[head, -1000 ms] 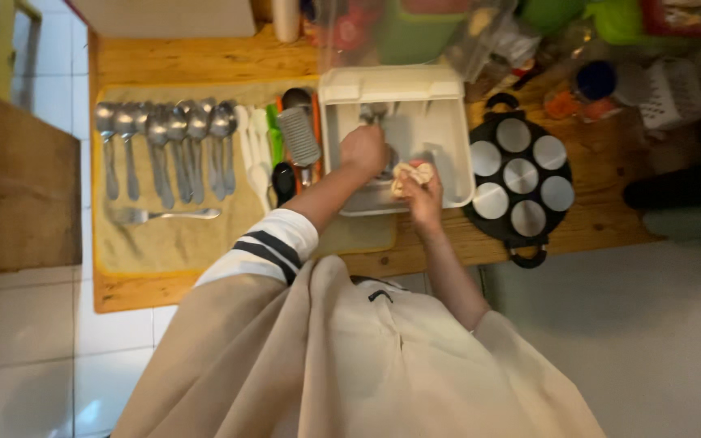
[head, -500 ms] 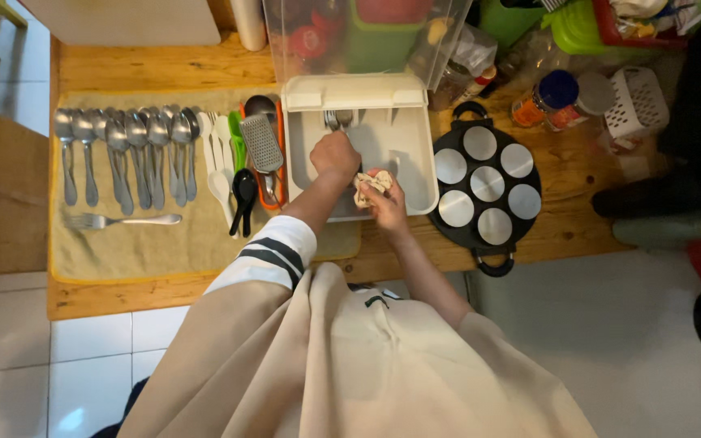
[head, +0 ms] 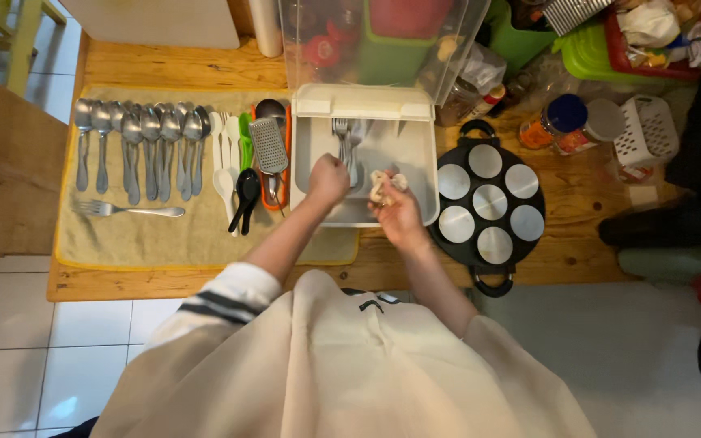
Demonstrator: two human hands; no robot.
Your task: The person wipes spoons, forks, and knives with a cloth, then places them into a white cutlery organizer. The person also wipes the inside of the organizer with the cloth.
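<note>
While our left hand (head: 328,180) closes in a fist on the fork (head: 342,144), we note its long axis running toward the frame's top inside the white tray (head: 415,174), centre frame; our right hand (head: 399,212), just right, clutches a crumpled cloth (head: 384,185).

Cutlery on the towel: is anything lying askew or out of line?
One thing. The fork lies crosswise along the towel, below the spoons, which all lie side by side pointing the same way. Nothing looks spilled or damaged. Both hands are at the white tray, away from it.
</note>
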